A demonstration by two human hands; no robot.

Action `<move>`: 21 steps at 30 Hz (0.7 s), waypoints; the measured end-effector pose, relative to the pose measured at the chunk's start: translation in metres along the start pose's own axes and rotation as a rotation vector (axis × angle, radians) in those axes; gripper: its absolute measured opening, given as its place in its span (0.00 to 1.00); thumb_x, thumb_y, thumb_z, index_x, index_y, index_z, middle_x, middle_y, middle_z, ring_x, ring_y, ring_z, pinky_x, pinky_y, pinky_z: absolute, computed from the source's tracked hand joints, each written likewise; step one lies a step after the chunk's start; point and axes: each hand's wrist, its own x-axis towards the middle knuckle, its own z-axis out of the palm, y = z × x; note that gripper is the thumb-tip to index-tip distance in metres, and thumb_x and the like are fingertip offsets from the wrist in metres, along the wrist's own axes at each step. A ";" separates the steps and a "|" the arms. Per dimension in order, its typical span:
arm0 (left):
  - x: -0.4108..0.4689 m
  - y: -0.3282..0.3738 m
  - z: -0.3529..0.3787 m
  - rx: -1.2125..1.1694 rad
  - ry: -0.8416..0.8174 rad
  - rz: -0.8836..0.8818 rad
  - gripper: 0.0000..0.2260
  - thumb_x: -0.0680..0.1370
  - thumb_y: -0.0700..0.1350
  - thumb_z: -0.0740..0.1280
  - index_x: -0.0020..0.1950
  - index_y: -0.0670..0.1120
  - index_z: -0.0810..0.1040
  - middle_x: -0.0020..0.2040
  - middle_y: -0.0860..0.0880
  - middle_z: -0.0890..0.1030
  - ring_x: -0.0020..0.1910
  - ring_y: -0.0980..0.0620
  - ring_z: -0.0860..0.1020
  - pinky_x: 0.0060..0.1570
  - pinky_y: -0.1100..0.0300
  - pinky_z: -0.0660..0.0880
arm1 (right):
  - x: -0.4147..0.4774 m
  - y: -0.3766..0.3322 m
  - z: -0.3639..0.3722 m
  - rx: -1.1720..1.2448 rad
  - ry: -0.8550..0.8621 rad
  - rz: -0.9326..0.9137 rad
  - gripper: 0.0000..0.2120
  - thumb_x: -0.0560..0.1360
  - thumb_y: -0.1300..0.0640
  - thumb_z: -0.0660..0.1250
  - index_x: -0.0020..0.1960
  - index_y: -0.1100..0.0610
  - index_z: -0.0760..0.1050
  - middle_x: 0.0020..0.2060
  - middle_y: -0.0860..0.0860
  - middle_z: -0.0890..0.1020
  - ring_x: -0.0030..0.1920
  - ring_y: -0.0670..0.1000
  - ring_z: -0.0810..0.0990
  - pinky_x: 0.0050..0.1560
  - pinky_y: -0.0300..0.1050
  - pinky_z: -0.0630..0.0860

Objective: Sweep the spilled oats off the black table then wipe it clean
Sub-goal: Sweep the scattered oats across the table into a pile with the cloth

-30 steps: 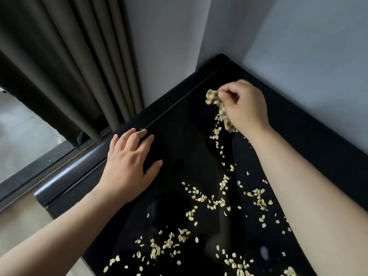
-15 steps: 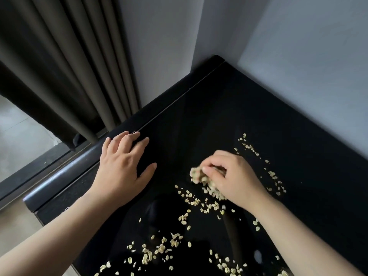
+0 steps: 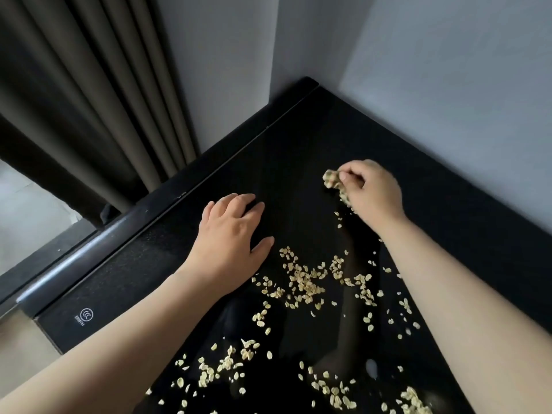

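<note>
Pale oats (image 3: 301, 282) lie scattered over the glossy black table (image 3: 298, 150), thickest in the middle and toward the near edge. My right hand (image 3: 373, 195) is at the far side of the spill, its fingers curled round a small crumpled beige cloth (image 3: 334, 182) that touches the tabletop. A thin trail of oats runs from under that hand toward me. My left hand (image 3: 233, 237) rests flat on the table left of the oats, fingers straight and spread, holding nothing.
Grey walls close the corner behind and to the right of the table. A dark curtain (image 3: 89, 100) hangs at the left beyond the table's raised rim (image 3: 125, 222). The floor (image 3: 27, 216) shows past the left edge.
My right hand swept the cloth toward me through the oats half a second ago, then moved back out to the far side. My left hand stayed flat in place.
</note>
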 end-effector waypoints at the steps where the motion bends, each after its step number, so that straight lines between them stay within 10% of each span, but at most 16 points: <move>1: -0.001 -0.001 0.002 0.019 -0.002 0.007 0.30 0.75 0.61 0.55 0.70 0.45 0.72 0.70 0.47 0.71 0.71 0.44 0.65 0.68 0.39 0.63 | -0.015 -0.001 0.001 0.013 -0.008 -0.028 0.06 0.78 0.53 0.63 0.49 0.48 0.79 0.44 0.44 0.78 0.43 0.45 0.77 0.43 0.43 0.73; 8: -0.008 -0.004 0.001 0.045 -0.007 0.025 0.30 0.76 0.63 0.53 0.71 0.46 0.72 0.70 0.46 0.70 0.72 0.45 0.64 0.71 0.42 0.60 | -0.128 -0.016 -0.018 0.207 -0.220 -0.016 0.07 0.76 0.56 0.66 0.43 0.47 0.81 0.39 0.44 0.78 0.35 0.46 0.78 0.33 0.42 0.75; 13: -0.008 0.001 0.001 0.042 -0.013 0.003 0.33 0.75 0.65 0.52 0.71 0.46 0.71 0.71 0.47 0.69 0.73 0.45 0.62 0.71 0.40 0.59 | -0.091 -0.009 -0.054 0.219 0.106 0.034 0.07 0.76 0.59 0.66 0.44 0.50 0.81 0.42 0.42 0.80 0.44 0.40 0.78 0.43 0.27 0.69; 21: -0.010 0.008 0.002 0.041 -0.009 -0.036 0.35 0.73 0.67 0.52 0.72 0.46 0.69 0.72 0.47 0.67 0.74 0.45 0.60 0.72 0.41 0.57 | -0.048 0.042 -0.027 -0.027 0.097 0.128 0.07 0.78 0.53 0.62 0.50 0.49 0.79 0.47 0.46 0.79 0.46 0.49 0.78 0.45 0.43 0.73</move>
